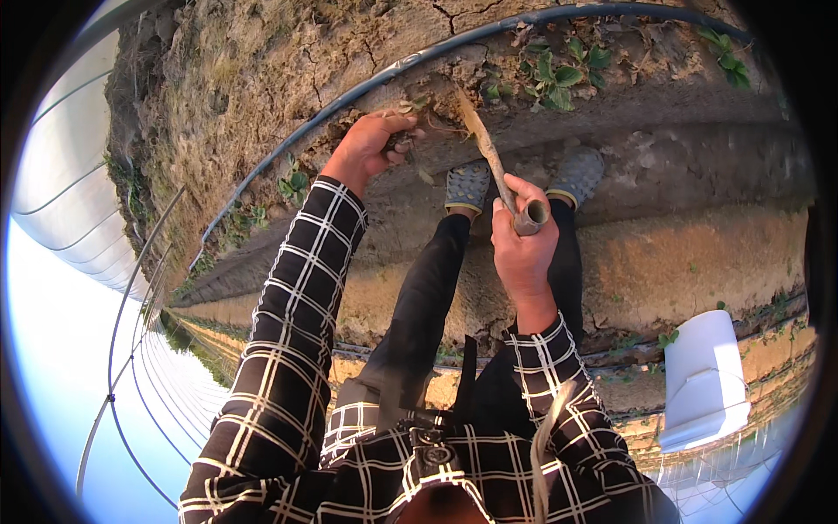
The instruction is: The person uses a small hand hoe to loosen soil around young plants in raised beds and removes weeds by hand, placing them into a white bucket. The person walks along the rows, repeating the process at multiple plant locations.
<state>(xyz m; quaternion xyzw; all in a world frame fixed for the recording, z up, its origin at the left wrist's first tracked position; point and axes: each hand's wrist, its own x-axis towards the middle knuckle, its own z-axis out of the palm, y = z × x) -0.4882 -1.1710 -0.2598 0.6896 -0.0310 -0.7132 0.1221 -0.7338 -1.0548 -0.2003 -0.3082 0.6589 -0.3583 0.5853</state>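
My right hand (526,242) grips the hollow metal socket handle of a narrow digging blade (483,141), caked with soil. The blade's tip points at the soil bed just above my shoes. My left hand (380,143) is curled around a small dark clump, apparently soil or roots, with its thumb and forefinger near some dry leaves (414,105). Thin reddish stems lie between that hand and the blade. Leafy green plants (556,77) grow in the bed right of the blade tip, and a smaller plant (294,182) stands left of my left wrist.
A dark irrigation hose (366,84) curves along the cracked soil bed. My shoes (469,186) stand in the furrow. A white plastic container (704,380) sits on the bed at lower right. Greenhouse hoops (134,314) rise at the left.
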